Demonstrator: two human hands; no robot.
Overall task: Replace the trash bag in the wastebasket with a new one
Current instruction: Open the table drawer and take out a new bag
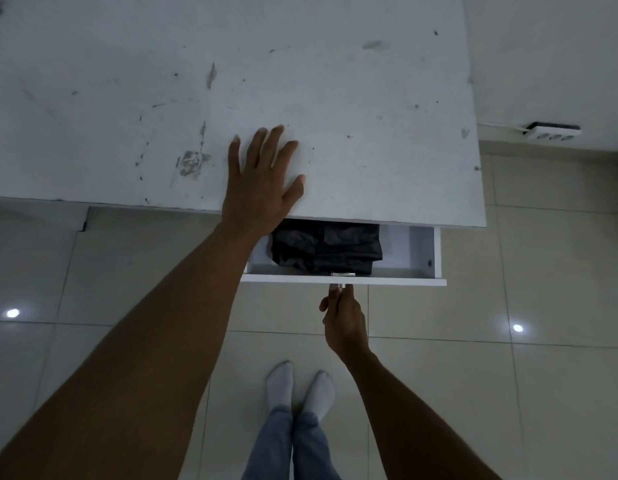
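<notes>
1. Two bare hands are in view: the left hand (262,181) lies flat with fingers spread on the scuffed white table (127,98), near its front edge.
2. The right hand (342,317) pinches the small metal knob (341,285) on the front of the white drawer (421,251).
3. The drawer stands partly pulled out beneath the table.
4. Folded black trash bags (328,245) lie inside the drawer, toward its left half.
5. Socked feet (300,386) stand on the tiled floor (508,375) below.
</notes>
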